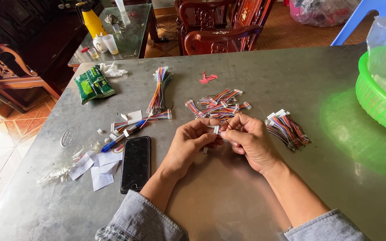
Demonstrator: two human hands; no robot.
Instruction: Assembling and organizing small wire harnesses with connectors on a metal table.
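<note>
both hands pinching small white connector — striped multicolour wires

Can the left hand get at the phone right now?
Probably not at once: the left hand is pinching a small white connector with the right hand. The phone lies close beside its wrist, nothing between.

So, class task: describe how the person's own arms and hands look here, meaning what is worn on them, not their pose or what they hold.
Both hands, the left hand and the right hand, are bare: no gloves, and no rings or watch that I can make out. The forearms are uncovered too. Each arm wears a grey-blue fabric sleeve, the left sleeve and the right sleeve, pushed up towards the elbow.
</note>
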